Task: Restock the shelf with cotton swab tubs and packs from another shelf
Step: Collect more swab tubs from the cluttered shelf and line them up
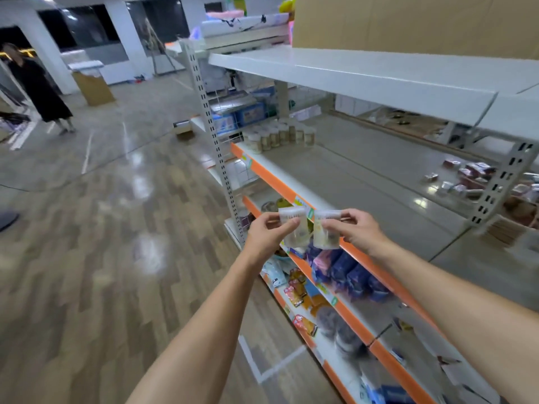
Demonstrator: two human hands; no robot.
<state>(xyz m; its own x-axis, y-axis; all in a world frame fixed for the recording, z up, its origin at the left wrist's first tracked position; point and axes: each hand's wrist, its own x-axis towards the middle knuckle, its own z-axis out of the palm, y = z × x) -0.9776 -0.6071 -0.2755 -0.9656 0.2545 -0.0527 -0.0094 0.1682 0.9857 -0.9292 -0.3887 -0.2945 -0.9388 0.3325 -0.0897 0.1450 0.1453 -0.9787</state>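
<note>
My left hand (267, 231) grips a clear cotton swab tub (295, 228) by its top. My right hand (357, 228) grips a second clear tub (326, 232) the same way. The two tubs hang side by side, almost touching, just in front of the orange edge of the middle shelf (364, 182). At the far left end of that shelf stands a cluster of several similar tubs (280, 135). Most of the shelf's grey surface is bare.
A wide white shelf (364, 74) overhangs above, with a cardboard box (408, 21) on it. Lower shelves hold blue packs (347, 272) and snack bags. A perforated upright post (217, 147) stands at the left. A person in black (35, 86) stands far left on the wooden floor.
</note>
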